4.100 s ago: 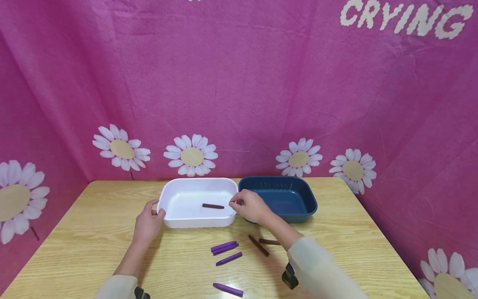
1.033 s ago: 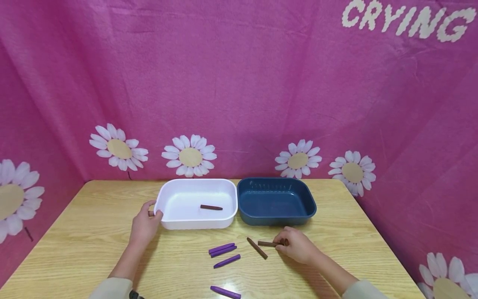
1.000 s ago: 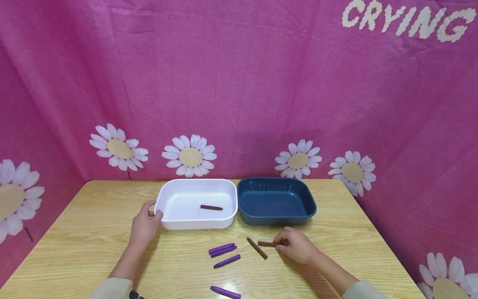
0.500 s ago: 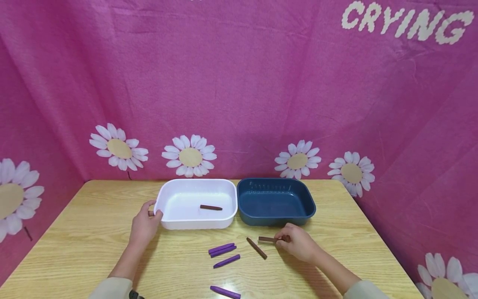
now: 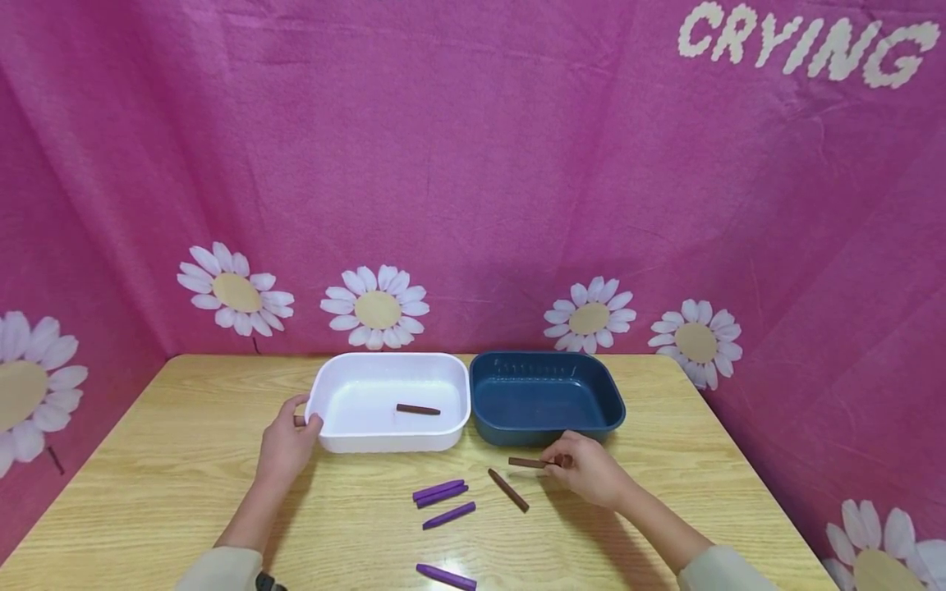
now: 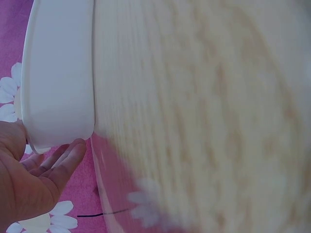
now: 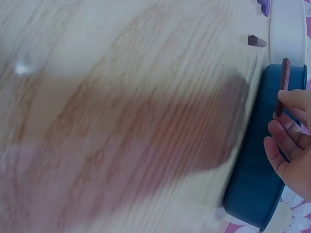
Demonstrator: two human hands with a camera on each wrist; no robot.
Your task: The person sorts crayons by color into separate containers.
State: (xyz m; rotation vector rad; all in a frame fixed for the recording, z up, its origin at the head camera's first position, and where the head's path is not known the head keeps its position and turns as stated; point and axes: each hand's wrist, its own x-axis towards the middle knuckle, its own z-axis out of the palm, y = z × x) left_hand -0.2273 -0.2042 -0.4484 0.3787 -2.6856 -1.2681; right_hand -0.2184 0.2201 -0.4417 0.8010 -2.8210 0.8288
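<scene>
My right hand [image 5: 591,472] pinches a brown crayon [image 5: 526,463] between thumb and fingers, close in front of the navy blue bin [image 5: 547,437]. In the right wrist view this brown crayon [image 7: 285,73] points up from the fingertips, overlapping the bin's side. My left hand [image 5: 288,443] holds the left front corner of the white bin [image 5: 392,443], thumb over the rim. From the left wrist, its fingers [image 6: 68,165] lie against the outer wall. Inside the white bin lies one brown crayon [image 5: 418,409]. Another brown crayon [image 5: 508,491] rests on the table.
Several purple crayons [image 5: 449,515] lie on the wooden table [image 5: 355,525] in front of the white bin, one of them nearer the front edge [image 5: 447,577]. The two bins stand side by side. A pink cloth [image 5: 473,205] with daisies hangs behind and at both sides.
Four seconds ago my right hand was at the white bin's right rim. It then took a brown crayon from the table and has lifted it toward the navy bin. The left hand stays put.
</scene>
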